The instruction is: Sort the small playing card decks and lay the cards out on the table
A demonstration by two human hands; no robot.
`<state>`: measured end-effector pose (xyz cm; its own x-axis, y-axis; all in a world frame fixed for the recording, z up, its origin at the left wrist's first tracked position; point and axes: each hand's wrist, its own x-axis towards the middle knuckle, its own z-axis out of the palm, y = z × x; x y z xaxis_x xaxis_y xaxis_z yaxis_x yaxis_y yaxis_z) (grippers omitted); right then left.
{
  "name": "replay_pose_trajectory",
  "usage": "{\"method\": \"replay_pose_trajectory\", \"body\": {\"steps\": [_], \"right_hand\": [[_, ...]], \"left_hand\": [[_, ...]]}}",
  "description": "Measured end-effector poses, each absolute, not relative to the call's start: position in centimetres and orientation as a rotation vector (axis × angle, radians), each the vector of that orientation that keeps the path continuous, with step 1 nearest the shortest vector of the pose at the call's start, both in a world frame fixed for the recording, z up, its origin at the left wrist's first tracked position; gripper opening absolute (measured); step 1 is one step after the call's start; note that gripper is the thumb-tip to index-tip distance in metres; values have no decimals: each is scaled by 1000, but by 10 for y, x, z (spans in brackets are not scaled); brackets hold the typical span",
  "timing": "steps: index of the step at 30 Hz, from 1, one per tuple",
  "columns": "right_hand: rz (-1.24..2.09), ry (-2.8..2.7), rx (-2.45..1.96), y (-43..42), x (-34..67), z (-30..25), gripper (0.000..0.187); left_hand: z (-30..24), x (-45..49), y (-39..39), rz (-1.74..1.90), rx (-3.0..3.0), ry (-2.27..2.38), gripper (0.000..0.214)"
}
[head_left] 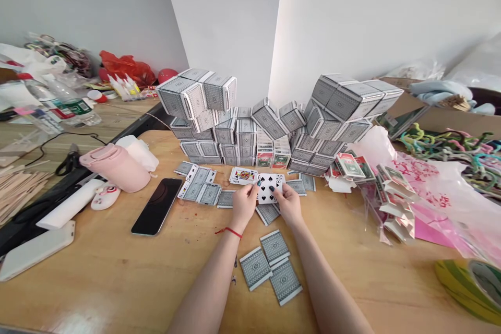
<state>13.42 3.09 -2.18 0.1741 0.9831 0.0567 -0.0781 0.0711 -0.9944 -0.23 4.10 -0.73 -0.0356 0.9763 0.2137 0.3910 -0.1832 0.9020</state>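
Between both hands, over the middle of the table, are playing cards [267, 195] with a six of spades facing up. My left hand [245, 202] pinches their left side, and a red string circles that wrist. On the right side, my right hand [288, 202] grips them with thumb on top. A face-up court card [242, 175] lies just behind my left hand. Folded card pieces with patterned backs [285, 279] rest between my forearms. More folded pieces [201, 185] lie to the left. Behind stands a structure of card blocks [238, 135].
At left are a black phone [157, 206], a pink cup [115, 167], a white roll [68, 203] and a white case [37, 250]. To the right lie opened card boxes [395, 201], plastic wrap [426, 177] and a tape roll [469, 284]. A wall stands behind.
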Motion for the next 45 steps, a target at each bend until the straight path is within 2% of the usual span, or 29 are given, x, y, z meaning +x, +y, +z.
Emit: {"method": "replay_pose_trajectory", "body": {"steps": [26, 31, 38, 45], "right_hand": [[1188, -1009, -1165, 31, 135, -20, 27], [1192, -990, -1145, 32, 135, -18, 29], [1188, -895, -1109, 31, 135, -13, 28], [1223, -843, -1061, 31, 137, -15, 26]], "left_hand": [[-9, -3, 41, 1182, 1632, 1420, 35], [-6, -2, 42, 1223, 1450, 1318, 37], [-2, -4, 46, 1231, 839, 946, 32], [-1, -8, 46, 1117, 725, 732, 29]]}}
